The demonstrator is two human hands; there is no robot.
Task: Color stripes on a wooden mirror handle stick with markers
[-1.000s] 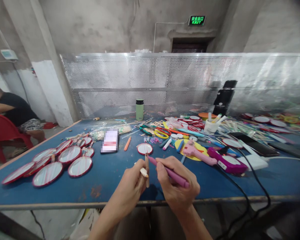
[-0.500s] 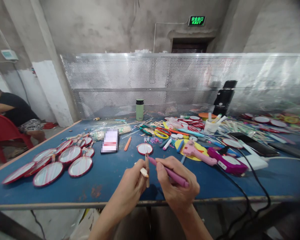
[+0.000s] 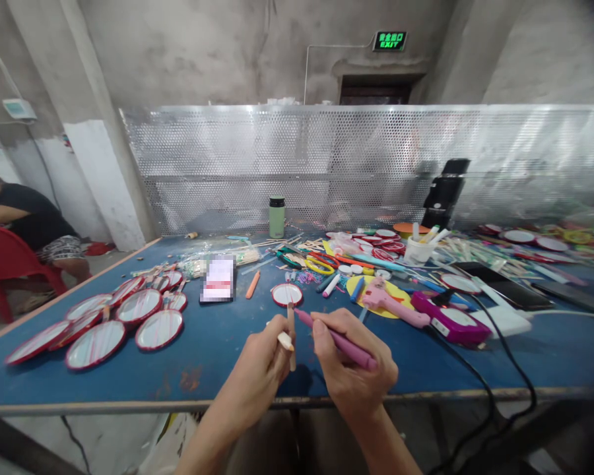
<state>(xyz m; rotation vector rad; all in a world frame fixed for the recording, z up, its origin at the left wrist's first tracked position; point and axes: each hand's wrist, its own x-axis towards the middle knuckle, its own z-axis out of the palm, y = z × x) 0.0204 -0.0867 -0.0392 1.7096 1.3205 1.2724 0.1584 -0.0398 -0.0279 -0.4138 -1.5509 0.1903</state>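
My left hand is closed on two thin wooden sticks, held upright over the front edge of the blue table. My right hand grips a pink marker like a pen, with its tip touching the upright stick. Both hands are close together near the table's front middle. A small round red-rimmed disc lies just beyond the sticks.
Several red-rimmed discs lie at the left. A phone, green bottle, pink glue gun, purple tool with a black cable, markers and sticks crowd the middle and right. A seated person is at far left.
My right hand has shifted very slightly to the right; the left hand and the sticks stay where they were.
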